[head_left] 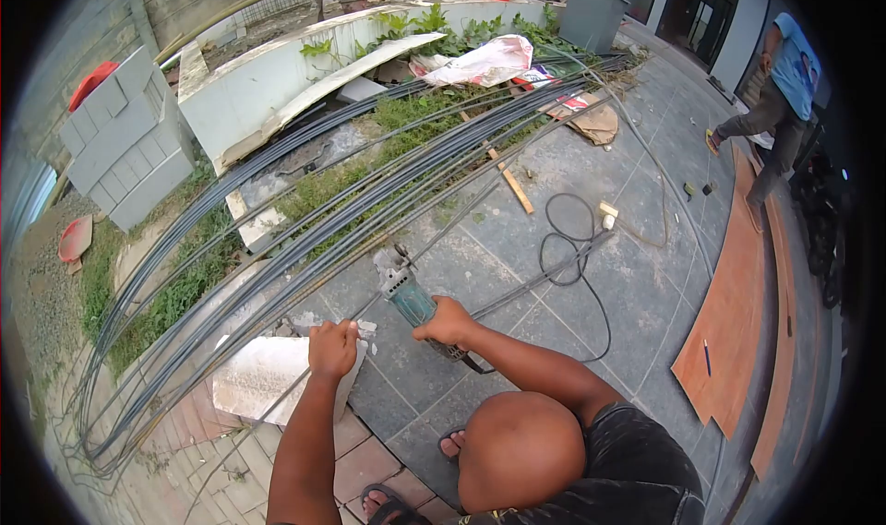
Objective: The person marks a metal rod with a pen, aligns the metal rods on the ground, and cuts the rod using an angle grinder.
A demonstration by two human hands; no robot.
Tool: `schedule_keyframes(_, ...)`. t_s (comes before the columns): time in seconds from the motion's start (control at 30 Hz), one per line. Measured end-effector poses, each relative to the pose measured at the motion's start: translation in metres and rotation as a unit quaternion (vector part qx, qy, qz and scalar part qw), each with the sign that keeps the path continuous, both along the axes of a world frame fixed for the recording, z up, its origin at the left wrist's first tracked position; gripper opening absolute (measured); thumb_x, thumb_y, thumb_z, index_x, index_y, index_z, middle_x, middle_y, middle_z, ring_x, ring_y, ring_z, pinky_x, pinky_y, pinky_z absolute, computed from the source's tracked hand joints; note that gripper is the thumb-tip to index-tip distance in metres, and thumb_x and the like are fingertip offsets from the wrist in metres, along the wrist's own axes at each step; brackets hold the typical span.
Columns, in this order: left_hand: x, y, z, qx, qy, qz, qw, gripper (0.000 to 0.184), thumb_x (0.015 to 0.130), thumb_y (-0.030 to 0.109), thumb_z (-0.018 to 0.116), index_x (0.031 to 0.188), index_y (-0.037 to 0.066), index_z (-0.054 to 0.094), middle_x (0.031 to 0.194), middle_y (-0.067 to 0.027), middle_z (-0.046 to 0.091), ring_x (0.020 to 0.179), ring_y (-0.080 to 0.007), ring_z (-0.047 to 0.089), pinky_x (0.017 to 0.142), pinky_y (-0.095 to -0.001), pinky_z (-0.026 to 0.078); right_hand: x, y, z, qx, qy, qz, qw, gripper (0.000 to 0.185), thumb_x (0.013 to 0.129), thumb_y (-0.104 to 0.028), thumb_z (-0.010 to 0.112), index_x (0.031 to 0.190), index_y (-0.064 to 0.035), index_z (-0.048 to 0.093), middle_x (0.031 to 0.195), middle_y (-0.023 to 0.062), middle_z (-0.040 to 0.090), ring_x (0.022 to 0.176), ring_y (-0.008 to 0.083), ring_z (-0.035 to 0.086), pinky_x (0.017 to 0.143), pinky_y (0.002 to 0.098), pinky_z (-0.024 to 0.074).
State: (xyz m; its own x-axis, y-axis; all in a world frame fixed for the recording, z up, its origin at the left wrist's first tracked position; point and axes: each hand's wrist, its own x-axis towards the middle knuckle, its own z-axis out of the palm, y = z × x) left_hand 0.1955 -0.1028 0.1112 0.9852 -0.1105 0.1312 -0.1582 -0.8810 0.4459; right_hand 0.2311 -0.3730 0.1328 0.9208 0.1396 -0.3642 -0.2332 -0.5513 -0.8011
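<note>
My right hand (446,324) is wrapped round the body of a teal and black angle grinder (412,302). The grinder's head points up and left, close to a thin steel bar (429,246). My left hand (333,348) is closed round what looks like the same bar, above a white block (258,377). The bar runs from the lower left past the grinder's head. Just beyond lies a long bundle of steel bars (369,179). Whether the grinder's disc touches the bar cannot be made out.
A black cable (602,315) loops on the grey tiles to the right. Orange-brown boards (723,340) lie at the right, with a person in a blue shirt (796,68) beyond. A wooden strip (512,184) and a grey crate (129,142) are farther off.
</note>
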Motion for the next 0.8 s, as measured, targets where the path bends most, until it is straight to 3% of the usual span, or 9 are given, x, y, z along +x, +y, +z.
schedule_keyframes(0.07, -0.0001, 0.0012, -0.0010, 0.006, 0.006, 0.015, 1.000, 0.044, 0.107, 0.038, 0.043, 0.082, 0.017, 0.073, 0.077, -0.0118, 0.063, 0.087, -0.0314, 0.060, 0.088, -0.0436, 0.041, -0.0002, -0.0007, 0.0102, -0.033, -0.001, 0.004, 0.999, 0.083, 0.058, -0.034, 0.087, 0.122, 0.0124, 0.064, 0.112, 0.0277, 0.071, 0.104, 0.0346, 0.072, 0.092, 0.0374, 0.0550)
schedule_keyframes(0.8, -0.0007, -0.0008, 0.0034, -0.005, 0.018, 0.008, 1.000, 0.043, 0.107, 0.040, 0.044, 0.084, 0.017, 0.073, 0.080, -0.0124, 0.063, 0.088, -0.0323, 0.060, 0.091, -0.0440, 0.042, 0.0013, -0.0021, 0.0056, -0.019, 0.002, 0.007, 1.000, 0.093, 0.057, -0.034, 0.087, 0.131, 0.0143, 0.058, 0.118, 0.0290, 0.070, 0.107, 0.0348, 0.071, 0.093, 0.0365, 0.0547)
